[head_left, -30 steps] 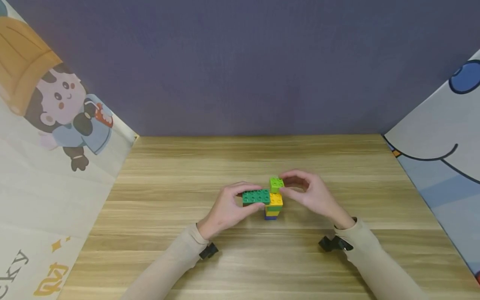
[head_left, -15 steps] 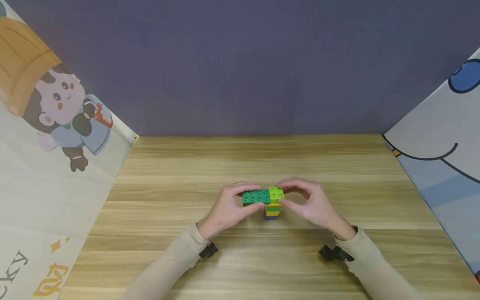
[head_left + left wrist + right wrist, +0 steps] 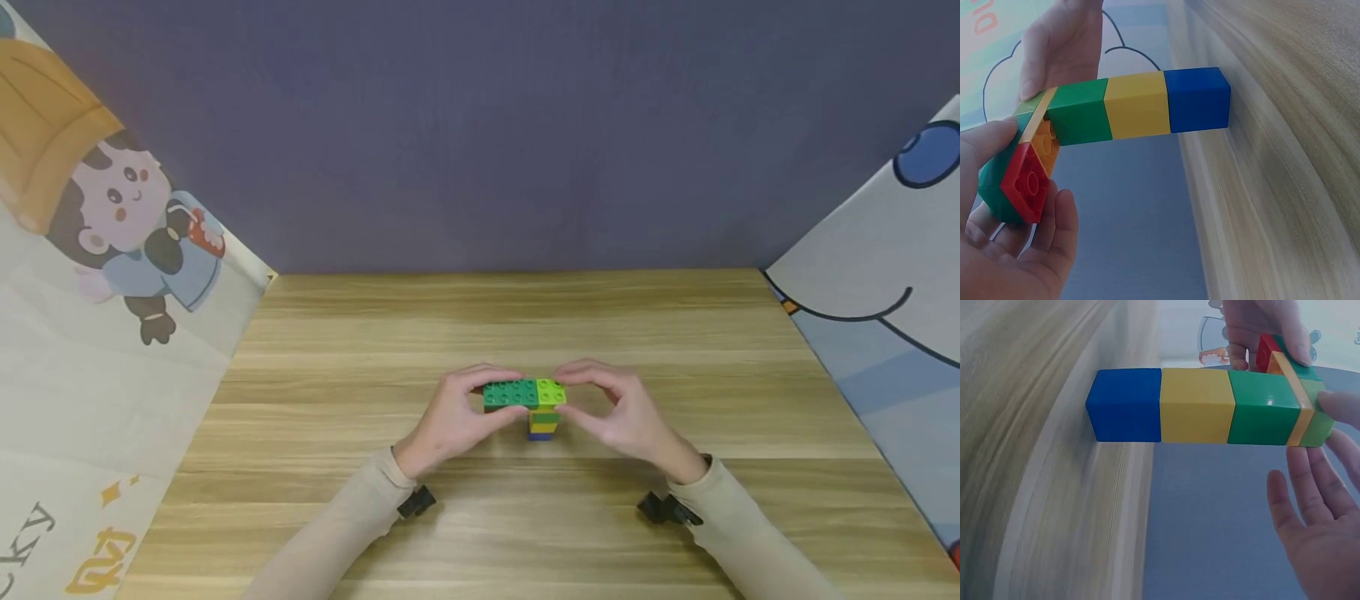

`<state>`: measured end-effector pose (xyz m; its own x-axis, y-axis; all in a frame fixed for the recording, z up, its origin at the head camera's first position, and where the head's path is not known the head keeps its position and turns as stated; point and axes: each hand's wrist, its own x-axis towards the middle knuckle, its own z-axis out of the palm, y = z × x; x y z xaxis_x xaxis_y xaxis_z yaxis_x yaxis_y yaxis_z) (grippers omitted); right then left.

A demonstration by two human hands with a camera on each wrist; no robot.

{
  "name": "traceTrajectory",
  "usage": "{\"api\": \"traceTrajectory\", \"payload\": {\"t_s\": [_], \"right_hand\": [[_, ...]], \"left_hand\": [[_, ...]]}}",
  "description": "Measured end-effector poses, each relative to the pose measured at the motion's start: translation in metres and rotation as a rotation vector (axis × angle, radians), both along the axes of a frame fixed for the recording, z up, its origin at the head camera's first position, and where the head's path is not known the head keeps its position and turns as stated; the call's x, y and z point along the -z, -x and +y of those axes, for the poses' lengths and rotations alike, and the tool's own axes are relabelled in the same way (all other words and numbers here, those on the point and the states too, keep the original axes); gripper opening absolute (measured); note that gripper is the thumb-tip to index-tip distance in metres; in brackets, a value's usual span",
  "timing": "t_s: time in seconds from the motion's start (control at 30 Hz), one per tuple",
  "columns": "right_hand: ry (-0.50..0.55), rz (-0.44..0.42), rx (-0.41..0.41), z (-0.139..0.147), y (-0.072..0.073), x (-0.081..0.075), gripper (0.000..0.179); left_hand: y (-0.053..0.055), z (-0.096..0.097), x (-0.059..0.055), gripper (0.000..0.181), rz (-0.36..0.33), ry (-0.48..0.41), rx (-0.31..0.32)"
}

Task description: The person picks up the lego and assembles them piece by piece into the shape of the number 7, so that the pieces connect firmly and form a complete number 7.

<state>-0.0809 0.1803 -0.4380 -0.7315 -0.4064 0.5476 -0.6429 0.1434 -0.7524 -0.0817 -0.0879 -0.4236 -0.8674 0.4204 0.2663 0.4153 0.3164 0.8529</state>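
A tower of toy building bricks stands upright on the table, with a blue brick (image 3: 1197,101) at its foot, then a yellow brick (image 3: 1137,104) and a green brick (image 3: 1079,112). Above these lies a thin yellow-orange plate (image 3: 1301,425), sticking out to the left. My left hand (image 3: 457,412) pinches a long dark green brick (image 3: 510,393) at the top left; a red brick (image 3: 1030,182) sits beneath it, its hollow underside showing. Beside the dark green brick, a small light green brick (image 3: 551,392) rests on top, pinched between thumb and fingers of my right hand (image 3: 622,412).
The tower stands on a wood-grain table (image 3: 375,333). A dark blue-grey panel (image 3: 480,133) rises behind it. Printed cartoon sheets line the left side (image 3: 90,367) and right side (image 3: 877,383).
The right hand has lowered the light green brick onto the yellow-orange plate, level with the dark green one. The left hand has kept its hold, almost still.
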Motion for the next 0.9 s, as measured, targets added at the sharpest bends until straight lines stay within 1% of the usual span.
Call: {"api": "traceTrajectory", "payload": {"t_s": [0.1,0.23,0.4,0.47,0.57,0.7,0.77,0.9], "right_hand": [[-0.050,0.049,0.032,-0.001,0.000,0.000,0.043],[-0.092,0.081,0.061,-0.001,0.001,-0.001,0.044],[-0.034,0.039,0.012,-0.001,0.000,0.002,0.046],[-0.002,0.011,-0.010,0.000,-0.001,0.004,0.047],[0.023,-0.006,-0.017,0.000,-0.002,0.006,0.048],[0.028,-0.005,-0.003,0.000,-0.004,0.010,0.051],[0.032,-0.003,0.002,0.000,-0.005,0.013,0.052],[0.049,-0.008,0.007,-0.001,-0.007,0.015,0.054]], "left_hand": [[-0.001,-0.001,-0.001,0.042,0.002,0.003,-0.003],[-0.002,-0.001,-0.002,0.043,0.012,0.005,-0.005],[-0.002,-0.001,-0.002,0.043,0.028,0.016,0.002],[-0.002,-0.001,-0.002,0.044,0.054,0.040,0.005],[-0.002,-0.003,-0.003,0.049,0.135,0.097,0.019],[-0.005,-0.011,-0.002,0.060,0.285,0.155,0.044],[-0.006,-0.017,-0.001,0.063,0.357,0.160,0.050],[-0.006,-0.026,0.003,0.059,0.482,0.136,0.048]]}}
